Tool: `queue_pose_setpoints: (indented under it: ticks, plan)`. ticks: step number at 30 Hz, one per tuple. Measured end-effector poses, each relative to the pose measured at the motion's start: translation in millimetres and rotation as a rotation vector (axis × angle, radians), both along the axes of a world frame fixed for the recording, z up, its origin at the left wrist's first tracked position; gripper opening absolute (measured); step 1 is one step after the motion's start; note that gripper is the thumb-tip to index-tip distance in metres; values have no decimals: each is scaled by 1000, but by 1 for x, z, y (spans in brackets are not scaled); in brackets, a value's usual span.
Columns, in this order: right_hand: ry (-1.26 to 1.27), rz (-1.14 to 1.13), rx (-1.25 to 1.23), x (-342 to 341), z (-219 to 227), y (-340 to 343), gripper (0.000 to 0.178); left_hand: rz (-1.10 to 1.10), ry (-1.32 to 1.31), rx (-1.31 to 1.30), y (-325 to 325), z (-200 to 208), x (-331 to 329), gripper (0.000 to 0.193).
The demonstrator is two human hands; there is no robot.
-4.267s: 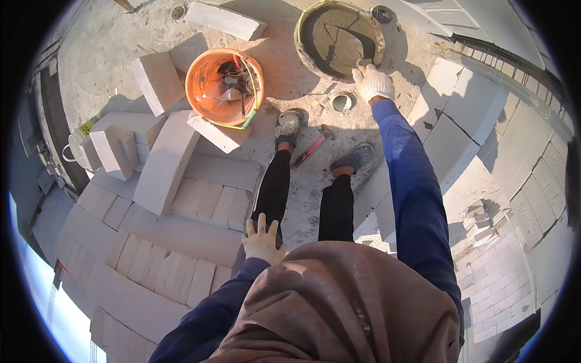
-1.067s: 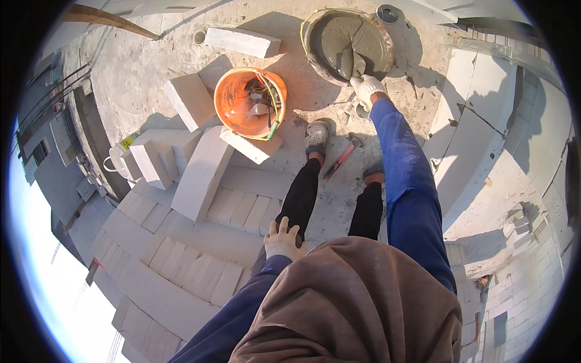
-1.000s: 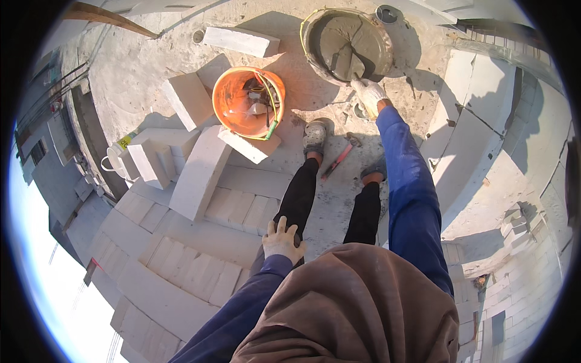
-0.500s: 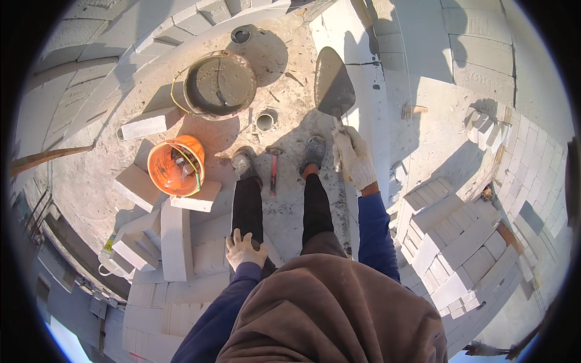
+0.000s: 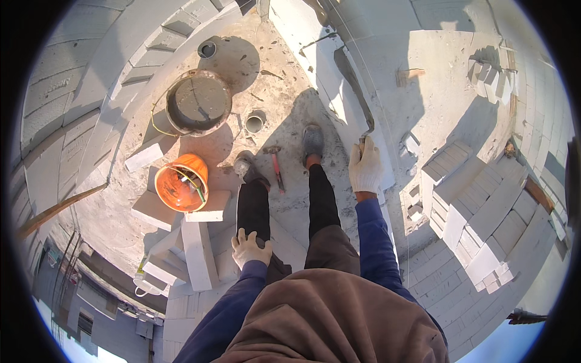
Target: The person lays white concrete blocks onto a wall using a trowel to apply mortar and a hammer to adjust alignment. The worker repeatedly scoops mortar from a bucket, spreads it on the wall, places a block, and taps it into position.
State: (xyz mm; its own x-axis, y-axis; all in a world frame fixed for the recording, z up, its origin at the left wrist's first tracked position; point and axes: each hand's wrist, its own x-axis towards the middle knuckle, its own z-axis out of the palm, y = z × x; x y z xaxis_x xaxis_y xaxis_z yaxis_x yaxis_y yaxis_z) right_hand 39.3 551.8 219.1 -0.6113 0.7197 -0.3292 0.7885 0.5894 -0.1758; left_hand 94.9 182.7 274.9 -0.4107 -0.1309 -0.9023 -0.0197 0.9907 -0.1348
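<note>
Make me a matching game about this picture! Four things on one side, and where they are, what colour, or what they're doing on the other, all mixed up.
1. bucket
2. hammer
3. left hand
4. right hand

A. resting on the left leg
B. bright orange
C. holding the trowel
D. lying between the shoes

Right pairs: 1-B, 2-D, 3-A, 4-C

The gloved left grip (image 5: 247,250) is being rested on the left knee (image 5: 260,225), fingers (image 5: 242,235) being spread. The right arm (image 5: 374,233) is being stretched forward, while the gloved right grip (image 5: 366,167) is being held with its back turned upward and fingers curled.
</note>
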Motion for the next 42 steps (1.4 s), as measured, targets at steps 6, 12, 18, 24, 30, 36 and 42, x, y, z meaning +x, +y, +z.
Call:
queue_pose_setpoints:
  ticks: [6,12,18,24,30,36,42]
  plan:
    - [618,-831,-808,7,-15,-26,31,-15,-21,13,3,-4,-9,63]
    - [899,-1123,-1177,-115,-99,-85,32,-63,-15,29,2,-5,-16,64]
    - [846,-508,-1052,-251,-143,-66,39,2,8,21,0,-2,-19,62]
    - [292,-7,-846,-312,-249,6,45,72,-30,3,8,6,-24,62]
    - [570,445,116,-251,-287,62,44,-26,-87,42,9,-3,-34,61]
    - [301,-137,-268,-225,-55,-33,40,10,1,31,3,-2,-18,62]
    - [343,-595,-574,-93,-51,-36,42,-47,22,35,0,-5,-19,63]
